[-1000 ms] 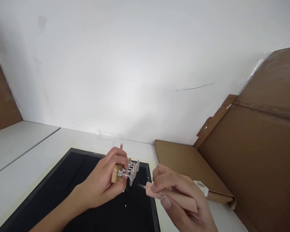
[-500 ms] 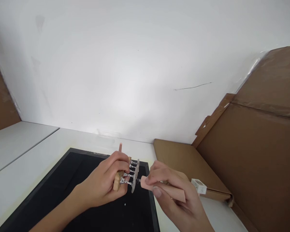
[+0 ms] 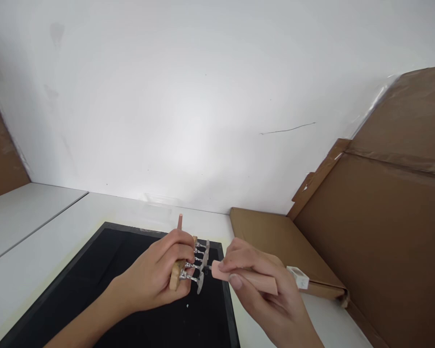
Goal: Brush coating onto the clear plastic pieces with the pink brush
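In the head view, my left hand (image 3: 163, 270) is closed around a wooden nail-tip stand (image 3: 175, 276). Several short metal posts (image 3: 187, 275) stick out of it to the right, carrying pale false nail tips (image 3: 200, 283). A thin pink stick (image 3: 180, 221) pokes up behind my left fingers; its lower part is hidden. My right hand (image 3: 264, 282) pinches a thick pink nail polish brush handle (image 3: 253, 280) between thumb and fingers. Its small dark tip (image 3: 208, 268) points left, close to the nail tips. Whether it touches one I cannot tell.
Below the hands lies a black mat (image 3: 130, 319) with a tiny pale speck on it, on a white table (image 3: 54, 251). To the right are a flat cardboard box (image 3: 271, 234) and a small white box (image 3: 297, 278). Cardboard panels (image 3: 391, 232) stand at the sides before a white wall (image 3: 188, 96).
The nearest nail tip has shifted slightly downward, with a wider gap to the one behind it. The brush has risen very slightly. Both hands keep their grips.
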The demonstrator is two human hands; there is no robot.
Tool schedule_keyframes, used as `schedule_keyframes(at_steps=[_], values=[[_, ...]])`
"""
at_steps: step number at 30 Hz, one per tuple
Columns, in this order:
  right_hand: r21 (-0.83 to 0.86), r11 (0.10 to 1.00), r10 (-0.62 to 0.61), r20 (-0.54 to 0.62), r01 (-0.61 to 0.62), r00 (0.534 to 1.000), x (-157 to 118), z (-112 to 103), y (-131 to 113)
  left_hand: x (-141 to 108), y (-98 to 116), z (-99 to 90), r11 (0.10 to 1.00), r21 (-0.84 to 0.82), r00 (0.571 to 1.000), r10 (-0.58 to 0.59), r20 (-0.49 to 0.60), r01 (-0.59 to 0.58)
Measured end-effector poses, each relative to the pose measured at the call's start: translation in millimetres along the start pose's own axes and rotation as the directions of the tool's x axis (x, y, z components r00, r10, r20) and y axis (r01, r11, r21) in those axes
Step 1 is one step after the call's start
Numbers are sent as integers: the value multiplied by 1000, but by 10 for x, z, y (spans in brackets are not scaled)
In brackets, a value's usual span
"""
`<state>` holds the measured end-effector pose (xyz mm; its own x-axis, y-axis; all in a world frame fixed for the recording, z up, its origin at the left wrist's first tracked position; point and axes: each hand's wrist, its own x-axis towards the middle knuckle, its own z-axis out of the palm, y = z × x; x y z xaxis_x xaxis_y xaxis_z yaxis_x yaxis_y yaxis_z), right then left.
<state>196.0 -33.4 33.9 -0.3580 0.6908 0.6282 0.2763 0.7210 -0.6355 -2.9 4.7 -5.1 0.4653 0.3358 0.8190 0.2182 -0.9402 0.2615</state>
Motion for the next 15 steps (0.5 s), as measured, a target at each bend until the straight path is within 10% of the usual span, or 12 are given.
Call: schedule_keyframes(at_steps=[15], values=[[26, 999, 29, -20, -28, 999, -18, -8, 16, -15, 15, 5, 1000, -20, 1000, -7, 17, 7]])
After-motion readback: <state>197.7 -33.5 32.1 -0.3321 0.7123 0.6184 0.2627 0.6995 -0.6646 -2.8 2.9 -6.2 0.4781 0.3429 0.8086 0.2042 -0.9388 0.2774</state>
